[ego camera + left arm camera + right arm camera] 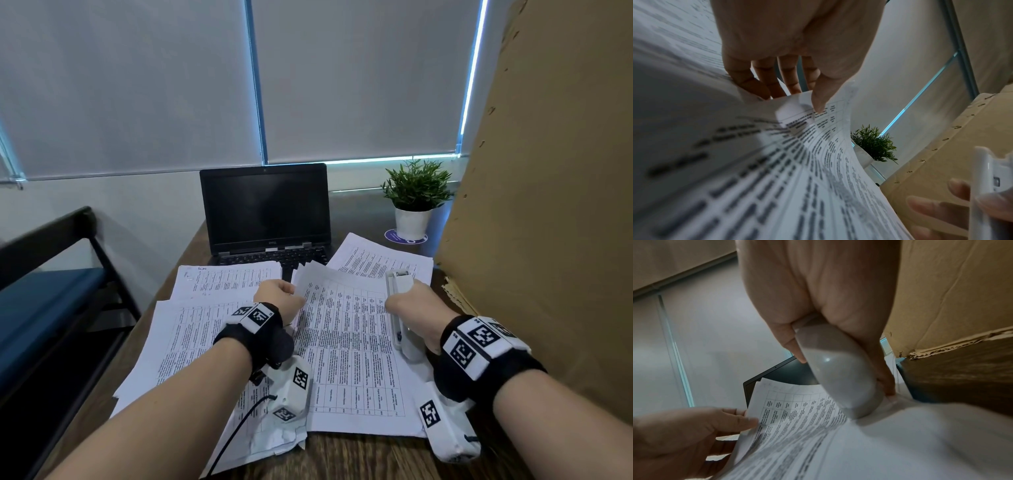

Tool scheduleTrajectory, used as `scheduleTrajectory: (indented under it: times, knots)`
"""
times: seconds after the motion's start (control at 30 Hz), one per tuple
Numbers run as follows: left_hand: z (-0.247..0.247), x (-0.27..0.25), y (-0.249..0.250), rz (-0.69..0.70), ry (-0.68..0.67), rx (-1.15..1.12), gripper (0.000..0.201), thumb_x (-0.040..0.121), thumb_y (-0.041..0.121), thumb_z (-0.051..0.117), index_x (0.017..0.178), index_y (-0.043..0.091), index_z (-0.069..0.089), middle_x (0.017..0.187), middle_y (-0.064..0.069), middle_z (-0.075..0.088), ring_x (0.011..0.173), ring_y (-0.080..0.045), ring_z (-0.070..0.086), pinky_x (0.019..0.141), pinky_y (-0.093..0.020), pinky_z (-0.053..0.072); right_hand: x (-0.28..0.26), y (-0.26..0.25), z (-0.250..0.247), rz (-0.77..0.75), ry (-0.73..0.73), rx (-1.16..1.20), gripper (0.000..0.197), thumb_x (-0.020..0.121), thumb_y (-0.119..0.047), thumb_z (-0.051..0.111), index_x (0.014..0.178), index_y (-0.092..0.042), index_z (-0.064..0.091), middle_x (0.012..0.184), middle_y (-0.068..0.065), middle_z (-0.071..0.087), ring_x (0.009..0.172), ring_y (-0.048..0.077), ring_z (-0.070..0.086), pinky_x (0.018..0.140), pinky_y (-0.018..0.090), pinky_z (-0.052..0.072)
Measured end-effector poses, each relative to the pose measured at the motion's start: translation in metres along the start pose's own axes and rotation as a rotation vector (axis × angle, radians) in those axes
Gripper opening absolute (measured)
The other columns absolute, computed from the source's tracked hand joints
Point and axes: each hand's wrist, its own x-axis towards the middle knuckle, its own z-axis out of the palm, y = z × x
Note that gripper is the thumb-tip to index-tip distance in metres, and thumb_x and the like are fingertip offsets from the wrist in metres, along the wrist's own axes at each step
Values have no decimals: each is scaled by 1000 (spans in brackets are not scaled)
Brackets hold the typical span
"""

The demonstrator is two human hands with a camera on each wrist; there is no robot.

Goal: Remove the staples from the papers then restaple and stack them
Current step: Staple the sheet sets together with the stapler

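Left hand: thumb on top, fingers beneath, pinching the upper left corner of the middle paper set and lifting it clear of the desk. In the left wrist view the thumb tip presses the printed top sheet and the fingers lie behind the corner; sheets at that corner are slightly fanned.

Right hand: wrapped around a white stapler, nose pointing away from the person. The stapler's rear end rests on the right side of the same set, seen in the right wrist view. Cannot tell whether the stapler's mouth holds any paper.

Other papers: one set lower left under the left forearm, one set upper left just before the laptop, one set upper right beyond the stapler. All printed with tables and lying flat on the desk.

Surroundings: laptop open, screen dark. Potted plant at the far right of the desk. Cardboard sheet standing along the right edge, close beside the right hand.
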Motion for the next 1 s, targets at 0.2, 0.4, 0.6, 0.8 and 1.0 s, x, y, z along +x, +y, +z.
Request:
scheduleTrajectory:
  times: [0.2, 0.4, 0.6, 0.8, 1.0]
  knots:
    - [-7, -9, 2, -30, -166, 114, 8, 86, 15, 72, 90, 10, 67, 95, -6, 69, 72, -13, 61, 54, -20, 45, 0, 2, -1, -9, -10, 12, 14, 83, -1, 52, 94, -9, 58, 92, 16, 64, 84, 30, 62, 74, 35, 48]
    - [-6, -21, 4, 15, -139, 24, 30, 89, 14, 69, 118, 10, 65, 117, -6, 69, 97, -20, 65, 81, -30, 54, -6, 3, -3, -10, 16, 58, 21, 85, 2, 52, 102, -9, 58, 95, 14, 66, 87, 29, 64, 77, 37, 53]
    - [-19, -45, 24, 198, -66, -261, 16, 94, 8, 59, 108, 9, 66, 110, -7, 69, 93, -19, 66, 83, -31, 53, -29, -15, -22, -126, 120, 128, 22, 84, 8, 53, 92, -12, 59, 79, 6, 60, 74, 21, 55, 66, 30, 45]
    - [-44, -83, 70, 342, -8, -432, 12, 97, 9, 55, 98, 18, 62, 108, -7, 71, 97, -22, 68, 86, -39, 56, -67, -65, -47, -237, 209, 202, 31, 78, 11, 52, 104, -3, 61, 86, 12, 58, 78, 27, 55, 75, 51, 55]
    - [-63, -142, 100, 418, 148, -398, 12, 95, 15, 58, 104, 16, 50, 101, -7, 64, 91, -24, 64, 84, -44, 56, -128, -104, -37, -299, 177, 210, 21, 78, 12, 52, 92, -4, 59, 83, 12, 55, 69, 23, 51, 56, 30, 47]
